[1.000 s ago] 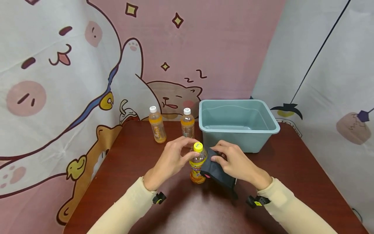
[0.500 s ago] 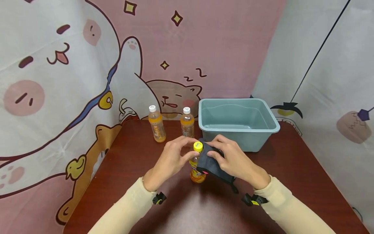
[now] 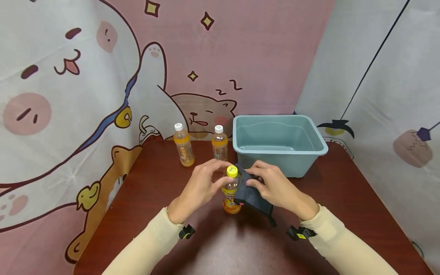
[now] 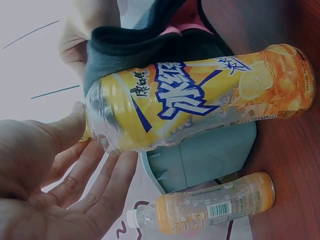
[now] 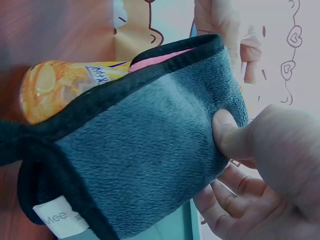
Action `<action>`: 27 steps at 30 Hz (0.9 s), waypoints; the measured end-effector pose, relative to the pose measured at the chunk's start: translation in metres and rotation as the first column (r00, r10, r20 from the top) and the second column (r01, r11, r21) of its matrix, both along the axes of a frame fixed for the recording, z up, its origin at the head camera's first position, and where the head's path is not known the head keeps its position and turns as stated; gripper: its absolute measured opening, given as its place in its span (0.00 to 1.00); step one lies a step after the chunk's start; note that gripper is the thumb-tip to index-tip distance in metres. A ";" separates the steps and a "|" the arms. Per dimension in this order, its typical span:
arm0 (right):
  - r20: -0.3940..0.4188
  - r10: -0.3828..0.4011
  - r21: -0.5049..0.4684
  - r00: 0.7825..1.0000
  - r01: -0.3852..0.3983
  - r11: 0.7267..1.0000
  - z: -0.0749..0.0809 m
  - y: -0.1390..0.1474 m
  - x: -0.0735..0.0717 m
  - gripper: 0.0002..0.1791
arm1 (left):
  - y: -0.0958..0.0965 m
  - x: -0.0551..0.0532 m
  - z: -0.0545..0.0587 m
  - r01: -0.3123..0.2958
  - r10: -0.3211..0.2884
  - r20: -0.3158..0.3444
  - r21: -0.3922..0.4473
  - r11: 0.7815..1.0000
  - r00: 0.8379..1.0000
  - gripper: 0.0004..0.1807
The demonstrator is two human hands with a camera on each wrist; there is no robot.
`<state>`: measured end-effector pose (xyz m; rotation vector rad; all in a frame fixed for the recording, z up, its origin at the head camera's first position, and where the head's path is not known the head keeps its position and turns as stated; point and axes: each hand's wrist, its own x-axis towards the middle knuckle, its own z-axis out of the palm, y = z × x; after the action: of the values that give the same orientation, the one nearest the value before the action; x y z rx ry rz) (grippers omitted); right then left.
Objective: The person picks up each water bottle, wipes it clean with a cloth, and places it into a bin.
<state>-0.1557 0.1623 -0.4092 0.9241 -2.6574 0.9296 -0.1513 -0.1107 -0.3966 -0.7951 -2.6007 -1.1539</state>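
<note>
A plastic drink bottle [image 3: 231, 196] with a yellow cap and a yellow-orange label stands upright on the table. My left hand [image 3: 205, 178] pinches it near the neck, thumb in front and fingers behind, as the left wrist view also shows. My right hand [image 3: 275, 183] grips a folded dark grey cleaning cloth [image 5: 145, 140] with black edging, a pink inner side and a white tag. In the head view the cloth lies against the bottle's right side, covering part of the label. Some right fingers are hidden behind the cloth.
Two white-capped bottles, a left one [image 3: 184, 149] and a right one [image 3: 220, 145], stand toward the back of the brown table [image 3: 158, 191]. A blue-green plastic bin [image 3: 275, 162] sits at the back right. Behind hangs a cartoon-printed curtain [image 3: 268, 57].
My right hand has shifted the cloth against the bottle, first leftward over the label, then slightly back to the right. The left hand keeps its hold on the bottle.
</note>
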 end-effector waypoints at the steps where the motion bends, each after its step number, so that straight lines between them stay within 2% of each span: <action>1: 0.001 0.002 0.005 1.000 -0.002 1.000 -0.002 0.000 -0.001 0.19 | 0.000 0.000 0.000 -0.001 0.001 0.002 -0.001 1.000 1.000 0.25; 8: 0.062 0.014 0.054 0.998 -0.017 0.998 -0.016 0.003 -0.006 0.18 | -0.001 -0.002 -0.001 0.002 -0.002 -0.005 0.004 1.000 1.000 0.25; 14: 0.112 0.048 0.115 0.993 -0.061 0.992 -0.032 0.002 -0.010 0.14 | -0.001 -0.001 -0.002 0.003 -0.003 0.002 0.005 1.000 1.000 0.24; 21: 0.094 0.113 0.219 0.989 -0.131 0.967 -0.051 -0.004 -0.012 0.08 | -0.001 0.001 -0.004 -0.006 0.006 -0.001 0.005 1.000 1.000 0.25; 24: 0.071 0.137 0.226 0.988 -0.150 0.963 -0.056 -0.006 -0.013 0.04 | -0.001 0.002 -0.002 -0.001 0.002 -0.013 0.007 1.000 1.000 0.24; 27: 0.060 0.142 0.218 0.988 -0.152 0.964 -0.060 -0.007 -0.015 0.06 | -0.001 0.002 -0.002 0.008 -0.007 -0.029 0.013 1.000 1.000 0.24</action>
<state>-0.1711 0.1558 -0.4689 1.1771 -2.8047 0.6963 -0.1492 -0.1116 -0.3983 -0.8136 -2.5658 -1.1515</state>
